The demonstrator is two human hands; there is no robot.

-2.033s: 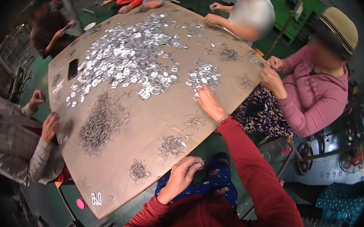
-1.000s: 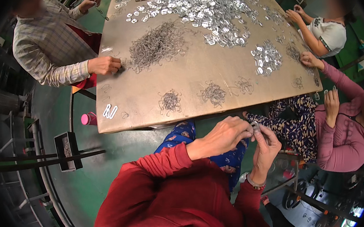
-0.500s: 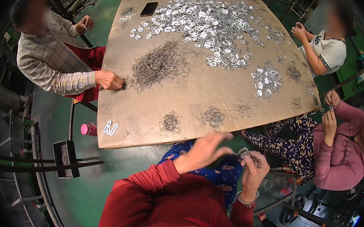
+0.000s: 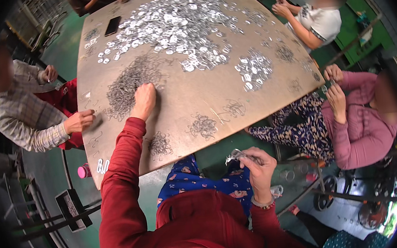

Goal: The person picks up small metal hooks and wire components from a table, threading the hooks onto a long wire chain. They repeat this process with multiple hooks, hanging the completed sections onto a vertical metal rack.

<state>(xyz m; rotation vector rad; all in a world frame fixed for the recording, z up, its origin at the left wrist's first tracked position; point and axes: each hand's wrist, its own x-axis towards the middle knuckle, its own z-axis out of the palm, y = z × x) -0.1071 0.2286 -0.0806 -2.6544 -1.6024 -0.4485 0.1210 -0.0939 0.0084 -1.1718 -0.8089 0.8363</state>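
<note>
My left hand [image 4: 144,100] is stretched across the table to the right edge of a heap of thin bent-wire pieces [image 4: 126,85]. Its fingers are closed and point down; whatever they pinch is hidden. Below the table's near edge, above my lap, my right hand [image 4: 260,169] grips a shiny metal buckle [image 4: 236,154] between thumb and fingers. Smaller clusters of wire pieces [image 4: 203,126] lie along the near edge. Flat silver buckles [image 4: 185,26] make a broad pile further off, with a smaller buckle pile [image 4: 253,69] to the right.
Around the brown-covered table [image 4: 182,97] sit other people: one in a checked shirt [image 4: 32,110] at left, one in pink [image 4: 358,119] and one in white [image 4: 319,21] at right. A black phone [image 4: 113,26] lies far left. A pink container [image 4: 84,171] stands beside the left corner.
My left hand has left the buckle in my right hand and reached forward left to the wire heap. My right hand still holds the buckle. The view has shifted and tilted.
</note>
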